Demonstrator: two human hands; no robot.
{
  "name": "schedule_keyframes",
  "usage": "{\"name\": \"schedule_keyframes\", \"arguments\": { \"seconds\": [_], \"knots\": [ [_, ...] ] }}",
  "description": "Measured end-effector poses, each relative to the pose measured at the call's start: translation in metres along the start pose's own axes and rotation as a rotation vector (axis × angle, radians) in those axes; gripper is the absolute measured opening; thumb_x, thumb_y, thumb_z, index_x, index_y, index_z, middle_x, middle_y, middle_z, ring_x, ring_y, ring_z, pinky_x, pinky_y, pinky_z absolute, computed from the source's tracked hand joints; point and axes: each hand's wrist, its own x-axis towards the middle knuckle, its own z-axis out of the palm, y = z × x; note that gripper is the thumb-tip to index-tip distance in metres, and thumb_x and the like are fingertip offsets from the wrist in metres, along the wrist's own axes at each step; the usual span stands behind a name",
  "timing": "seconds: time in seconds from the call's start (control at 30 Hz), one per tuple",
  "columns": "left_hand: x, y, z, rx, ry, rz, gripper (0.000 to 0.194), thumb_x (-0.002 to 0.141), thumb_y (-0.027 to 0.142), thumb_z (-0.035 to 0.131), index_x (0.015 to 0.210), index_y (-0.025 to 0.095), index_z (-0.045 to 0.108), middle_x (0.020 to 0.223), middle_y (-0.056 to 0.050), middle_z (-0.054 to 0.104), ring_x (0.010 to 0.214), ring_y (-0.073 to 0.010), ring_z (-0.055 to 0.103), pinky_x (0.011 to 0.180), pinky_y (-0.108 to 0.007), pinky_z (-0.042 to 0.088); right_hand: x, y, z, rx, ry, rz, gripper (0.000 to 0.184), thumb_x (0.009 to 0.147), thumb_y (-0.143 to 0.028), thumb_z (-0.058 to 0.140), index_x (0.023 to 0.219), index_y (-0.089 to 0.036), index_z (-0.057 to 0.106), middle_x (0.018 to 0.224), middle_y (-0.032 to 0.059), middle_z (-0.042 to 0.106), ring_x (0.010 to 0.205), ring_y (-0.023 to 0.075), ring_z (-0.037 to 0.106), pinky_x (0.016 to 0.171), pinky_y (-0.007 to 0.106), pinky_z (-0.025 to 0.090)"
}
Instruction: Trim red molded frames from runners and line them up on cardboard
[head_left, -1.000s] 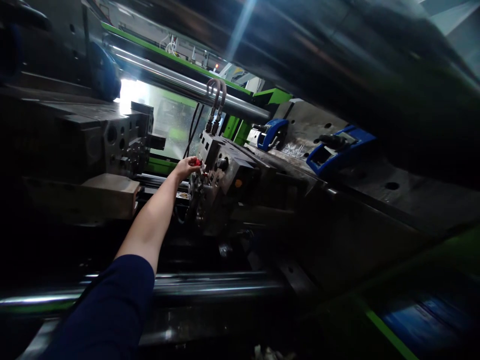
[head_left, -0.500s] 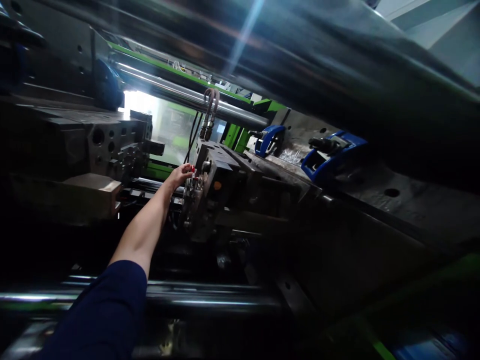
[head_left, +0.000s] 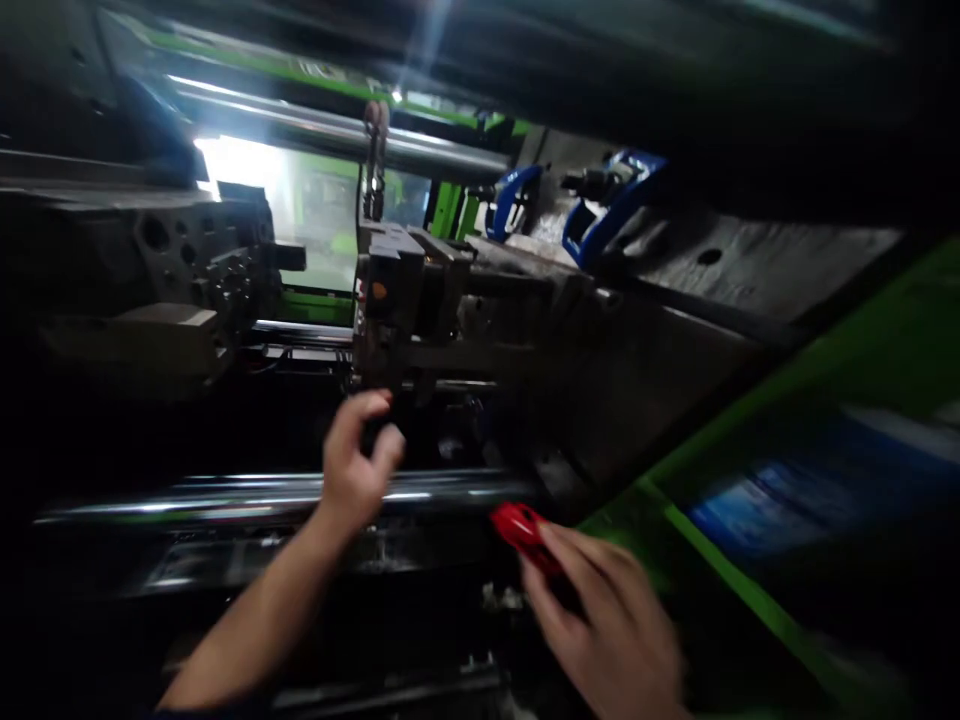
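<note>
My left hand (head_left: 356,462) hangs in front of the right mould half (head_left: 394,262), below its lower edge. Its thumb and fingers are curved apart, with nothing visible between them. Lower right, my right hand (head_left: 609,622) pinches a glossy red moulded part (head_left: 517,526) with dark openings between thumb and fingers. Motion blurs both hands, and the part's far end is covered by the fingers. Across the gap stands the other mould half (head_left: 180,245), with holes and metal detail on its face.
Shiny tie bars cross the machine at the back (head_left: 315,120) and low in front (head_left: 285,495). Blue clamps (head_left: 611,212) sit on the right platen (head_left: 720,270). A hose (head_left: 373,150) rises from the right mould half. The green machine frame (head_left: 757,590) borders the right side.
My left hand has drawn back from the mould face, coming nearer and lower. My right hand has come into view holding the red moulded part. The view has shifted, so the machine appears higher and further left.
</note>
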Motion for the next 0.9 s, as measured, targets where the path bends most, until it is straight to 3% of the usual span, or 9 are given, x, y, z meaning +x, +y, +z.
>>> {"name": "schedule_keyframes", "arguments": {
  "seconds": [0.1, 0.17, 0.23, 0.33, 0.47, 0.57, 0.73, 0.83, 0.9],
  "knots": [
    [-0.086, 0.027, -0.007, 0.052, -0.344, 0.066, 0.058, 0.081, 0.024, 0.069, 0.134, 0.035, 0.050, 0.133, -0.006, 0.058, 0.123, -0.0275, 0.055, 0.107, -0.047, 0.045, -0.003, -0.022, 0.035, 0.065, 0.038, -0.120, 0.067, 0.094, -0.002, 0.061, 0.153, -0.023, 0.036, 0.114, 0.0089, 0.063, 0.100, 0.0213, 0.062, 0.085, 0.036, 0.056],
    [-0.102, 0.033, -0.023, 0.050, -0.400, 0.046, 0.065, 0.080, 0.024, 0.068, 0.140, 0.039, 0.046, 0.135, -0.006, 0.057, 0.124, -0.0289, 0.055, 0.106, -0.051, 0.046, 0.002, -0.035, 0.050, 0.227, 0.012, -0.082, 0.073, 0.094, -0.004, 0.061, 0.156, -0.025, 0.028, 0.113, 0.0082, 0.063, 0.099, 0.0208, 0.062, 0.084, 0.035, 0.056],
    [-0.092, 0.035, -0.047, 0.034, -0.482, 0.032, 0.069, 0.082, 0.028, 0.068, 0.144, 0.041, 0.042, 0.144, -0.007, 0.051, 0.132, -0.0313, 0.049, 0.111, -0.054, 0.041, 0.010, -0.043, 0.054, 0.495, -0.112, 0.091, 0.072, 0.094, -0.012, 0.066, 0.155, -0.029, 0.030, 0.113, 0.0061, 0.064, 0.096, 0.0188, 0.063, 0.084, 0.032, 0.056],
    [-0.063, 0.041, -0.081, -0.110, -0.803, 0.018, 0.063, 0.083, 0.044, 0.069, 0.143, 0.039, 0.048, 0.153, -0.006, 0.044, 0.143, -0.0352, 0.036, 0.116, -0.059, 0.031, 0.021, -0.043, 0.053, 1.029, -0.467, 0.430, 0.075, 0.089, -0.025, 0.076, 0.151, -0.027, 0.033, 0.111, 0.0054, 0.064, 0.094, 0.0162, 0.064, 0.085, 0.027, 0.054],
    [-0.044, 0.050, -0.095, -0.106, -1.159, 0.017, 0.040, 0.080, 0.047, 0.074, 0.118, 0.035, 0.069, 0.154, -0.004, 0.044, 0.149, -0.0374, 0.021, 0.120, -0.062, 0.016, 0.026, -0.039, 0.064, 1.577, -0.773, 0.709, 0.096, 0.079, -0.029, 0.086, 0.152, -0.020, 0.025, 0.111, 0.0098, 0.064, 0.098, 0.0191, 0.066, 0.087, 0.029, 0.052],
    [-0.046, 0.046, -0.091, -0.066, -1.190, 0.020, 0.032, 0.079, 0.044, 0.077, 0.109, 0.034, 0.070, 0.153, -0.004, 0.046, 0.147, -0.0360, 0.022, 0.119, -0.060, 0.021, 0.021, -0.042, 0.078, 1.686, -0.691, 0.856, 0.100, 0.074, -0.028, 0.089, 0.152, -0.018, 0.026, 0.106, 0.0091, 0.065, 0.091, 0.0185, 0.067, 0.083, 0.027, 0.052],
    [-0.048, 0.040, -0.082, -0.312, -1.192, -0.034, 0.053, 0.074, 0.042, 0.083, 0.119, 0.031, 0.059, 0.141, -0.010, 0.054, 0.136, -0.0325, 0.041, 0.112, -0.053, 0.038, 0.010, -0.050, 0.090, 1.651, -0.586, 0.975, 0.102, 0.066, -0.034, 0.093, 0.148, -0.017, 0.036, 0.092, 0.0045, 0.065, 0.072, 0.0135, 0.062, 0.065, 0.019, 0.047],
    [-0.046, 0.038, -0.080, -0.337, -1.221, -0.003, 0.059, 0.074, 0.039, 0.083, 0.125, 0.031, 0.055, 0.130, -0.011, 0.059, 0.124, -0.0299, 0.052, 0.107, -0.048, 0.044, 0.006, -0.049, 0.073, 1.542, -0.573, 0.994, 0.101, 0.067, -0.042, 0.091, 0.148, -0.017, 0.037, 0.084, 0.0015, 0.063, 0.065, 0.0116, 0.058, 0.061, 0.018, 0.047],
    [-0.035, 0.027, -0.083, -0.253, -1.131, 0.042, 0.076, 0.073, 0.035, 0.084, 0.139, 0.035, 0.046, 0.128, -0.010, 0.058, 0.119, -0.0285, 0.055, 0.105, -0.046, 0.046, 0.004, -0.046, 0.048, 1.217, -0.511, 0.899, 0.088, 0.076, -0.047, 0.085, 0.147, -0.020, 0.040, 0.091, 0.0044, 0.065, 0.077, 0.0162, 0.063, 0.070, 0.025, 0.053]
  ]
}}
